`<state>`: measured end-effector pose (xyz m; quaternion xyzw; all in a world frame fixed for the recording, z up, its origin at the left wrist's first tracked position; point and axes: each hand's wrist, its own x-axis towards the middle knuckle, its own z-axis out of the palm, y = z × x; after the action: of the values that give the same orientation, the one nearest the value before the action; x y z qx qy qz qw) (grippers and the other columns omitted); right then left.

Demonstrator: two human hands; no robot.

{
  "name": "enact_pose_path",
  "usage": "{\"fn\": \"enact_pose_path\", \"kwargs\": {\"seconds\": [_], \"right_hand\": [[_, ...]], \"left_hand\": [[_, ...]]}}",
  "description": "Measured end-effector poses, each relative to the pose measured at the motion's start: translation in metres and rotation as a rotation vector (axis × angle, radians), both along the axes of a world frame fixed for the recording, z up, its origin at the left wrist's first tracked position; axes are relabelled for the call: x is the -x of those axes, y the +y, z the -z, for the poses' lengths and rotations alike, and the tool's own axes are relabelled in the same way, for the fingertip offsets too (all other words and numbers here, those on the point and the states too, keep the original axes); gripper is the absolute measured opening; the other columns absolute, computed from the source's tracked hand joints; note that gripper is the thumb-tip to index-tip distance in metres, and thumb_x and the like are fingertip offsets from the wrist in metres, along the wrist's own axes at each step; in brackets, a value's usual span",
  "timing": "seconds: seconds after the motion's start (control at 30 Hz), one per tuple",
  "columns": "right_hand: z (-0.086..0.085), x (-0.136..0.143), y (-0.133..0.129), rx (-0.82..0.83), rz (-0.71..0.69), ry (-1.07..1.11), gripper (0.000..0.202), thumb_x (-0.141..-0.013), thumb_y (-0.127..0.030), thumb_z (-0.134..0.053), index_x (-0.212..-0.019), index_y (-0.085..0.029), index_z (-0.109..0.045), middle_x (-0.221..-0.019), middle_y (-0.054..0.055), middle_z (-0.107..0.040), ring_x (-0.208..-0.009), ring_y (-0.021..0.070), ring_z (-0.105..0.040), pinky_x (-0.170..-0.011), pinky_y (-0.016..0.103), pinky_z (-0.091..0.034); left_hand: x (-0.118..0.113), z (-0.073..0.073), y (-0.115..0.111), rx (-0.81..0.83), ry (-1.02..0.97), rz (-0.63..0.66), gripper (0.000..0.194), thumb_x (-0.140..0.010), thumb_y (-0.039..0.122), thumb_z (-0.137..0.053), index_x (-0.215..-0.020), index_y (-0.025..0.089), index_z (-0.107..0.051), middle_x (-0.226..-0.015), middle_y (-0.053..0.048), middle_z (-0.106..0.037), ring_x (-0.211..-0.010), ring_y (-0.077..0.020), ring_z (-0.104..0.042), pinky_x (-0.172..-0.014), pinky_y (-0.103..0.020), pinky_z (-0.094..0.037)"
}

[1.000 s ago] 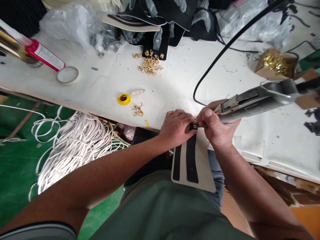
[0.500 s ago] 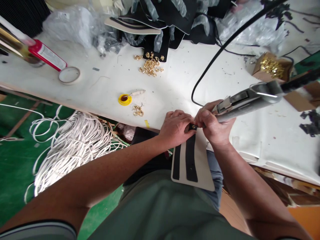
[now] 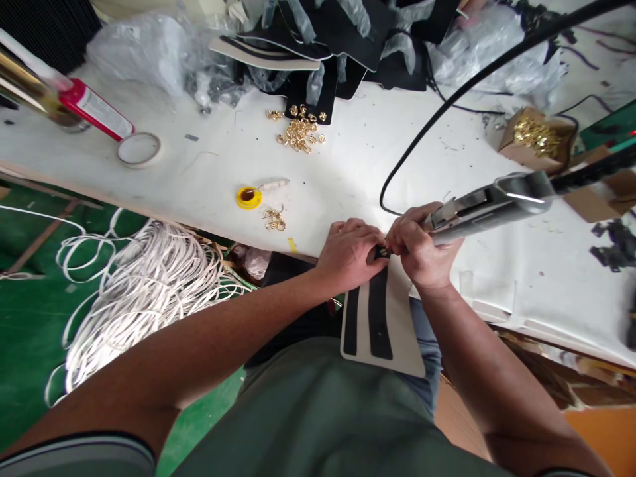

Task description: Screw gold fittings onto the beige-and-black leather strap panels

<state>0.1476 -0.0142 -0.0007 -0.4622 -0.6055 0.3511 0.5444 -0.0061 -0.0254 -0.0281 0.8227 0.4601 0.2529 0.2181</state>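
A beige panel with two black straps (image 3: 380, 318) hangs over the table's front edge, its lower end above my lap. My left hand (image 3: 350, 255) is closed on the panel's upper end, thumb beside a small metal fitting (image 3: 382, 252) on the black strap. Right beside it, my right hand (image 3: 424, 245) grips a grey electric screwdriver (image 3: 491, 202), its body slanting up to the right. The tool's tip is hidden behind my fingers, close to the fitting.
Gold fittings (image 3: 299, 132) lie in a pile near black panels (image 3: 342, 33). A yellow pot (image 3: 248, 197) with a small-handled tool stands left of my hands. A box of gold parts (image 3: 536, 136) sits right. A black cable (image 3: 437, 99) arches overhead. White cord (image 3: 149, 298) is heaped at left.
The rear of the screwdriver has dipped slightly and shifted a little left, with my right hand moving slightly. My left hand and the panel stay practically in place.
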Motion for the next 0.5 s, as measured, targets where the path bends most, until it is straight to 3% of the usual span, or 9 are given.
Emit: {"fn": "enact_pose_path", "kwargs": {"seconds": [0.37, 0.5], "right_hand": [[-0.011, 0.015, -0.002, -0.005, 0.101, 0.154, 0.032, -0.084, -0.027, -0.065, -0.059, -0.023, -0.046, -0.054, -0.004, -0.052, -0.043, 0.0115, -0.049, -0.043, 0.028, -0.043], [-0.011, 0.014, -0.006, 0.074, 0.152, 0.126, 0.033, -0.086, -0.034, -0.068, -0.061, -0.023, -0.049, -0.054, -0.004, -0.052, -0.046, 0.0113, -0.049, -0.047, 0.027, -0.044]], "left_hand": [[0.0, 0.001, 0.0, -0.012, 0.004, -0.012, 0.023, -0.085, 0.036, -0.081, -0.103, 0.025, -0.071, -0.124, -0.001, -0.077, -0.125, -0.0275, -0.058, -0.103, -0.048, -0.037], [0.0, -0.002, -0.001, 0.0, 0.012, -0.011, 0.022, -0.085, 0.036, -0.082, -0.1, 0.025, -0.071, -0.121, -0.002, -0.077, -0.124, -0.0271, -0.059, -0.103, -0.047, -0.039]]}}
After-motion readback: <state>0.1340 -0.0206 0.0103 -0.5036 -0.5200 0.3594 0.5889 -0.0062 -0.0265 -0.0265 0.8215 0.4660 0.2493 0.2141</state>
